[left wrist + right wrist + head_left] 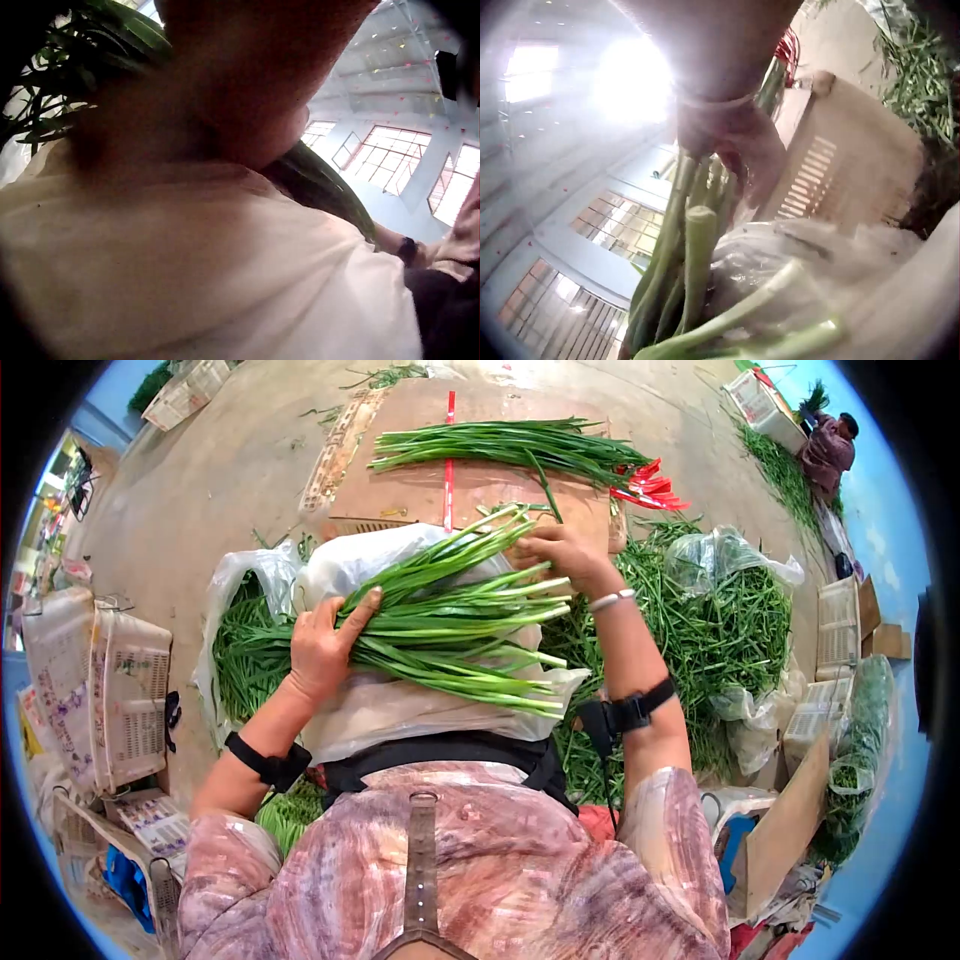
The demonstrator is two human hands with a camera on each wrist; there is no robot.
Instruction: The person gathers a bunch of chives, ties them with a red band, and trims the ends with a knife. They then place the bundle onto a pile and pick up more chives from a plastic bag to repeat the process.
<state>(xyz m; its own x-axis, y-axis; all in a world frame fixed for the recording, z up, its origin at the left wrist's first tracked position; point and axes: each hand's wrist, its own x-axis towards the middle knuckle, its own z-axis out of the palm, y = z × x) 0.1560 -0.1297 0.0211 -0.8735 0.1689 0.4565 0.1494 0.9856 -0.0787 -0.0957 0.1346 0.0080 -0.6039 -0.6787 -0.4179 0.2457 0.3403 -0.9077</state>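
Note:
A loose bunch of long green stalks (pixel 440 610) lies across the plastic-covered lap, pale cut ends to the right. My left hand (pixel 325 640) grips the bunch at its leafy left part, thumb laid over the top. At the upper right ends, my right hand (pixel 565 555) pinches some stalks with curled fingers; in the right wrist view the right hand (pixel 735 142) is around several stalks (pixel 697 255). The left wrist view shows the left hand (pixel 240 90) close and blurred above the pale plastic sheet (pixel 187 262).
Beyond the lap, a board (pixel 400 490) on a crate carries another green bunch (pixel 500 445), a red strip (pixel 449 490) and red ties (pixel 655 488). Loose greens (pixel 700 630) heap at the right, more fill a bag (pixel 245 640) at the left. A person (pixel 828 455) is at the far right.

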